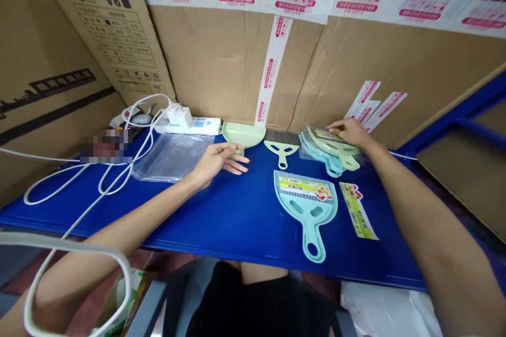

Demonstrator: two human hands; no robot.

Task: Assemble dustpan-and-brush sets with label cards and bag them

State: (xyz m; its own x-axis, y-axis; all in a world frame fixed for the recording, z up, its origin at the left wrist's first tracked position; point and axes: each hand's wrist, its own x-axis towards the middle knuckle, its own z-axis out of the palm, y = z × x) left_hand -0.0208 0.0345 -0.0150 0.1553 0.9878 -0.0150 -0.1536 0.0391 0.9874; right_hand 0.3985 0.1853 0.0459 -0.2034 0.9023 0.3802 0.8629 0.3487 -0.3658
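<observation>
The left hand [215, 164] and the right hand [353, 132] are bare, with slim fingers. The left forearm [138, 221] and the right forearm [411, 195] are likewise uncovered, each tapering toward the wrist. A black garment [261, 310] covers the lap; beyond its edge, a bare part of the legs [263, 273] shows. Seams and weave are too dark to tell.

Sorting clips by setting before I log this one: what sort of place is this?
Probably a makeshift work corner in a storeroom or small workshop. A blue table stands against large taped cardboard, and dustpans with brushes lie on it near a clear plastic bag.
</observation>
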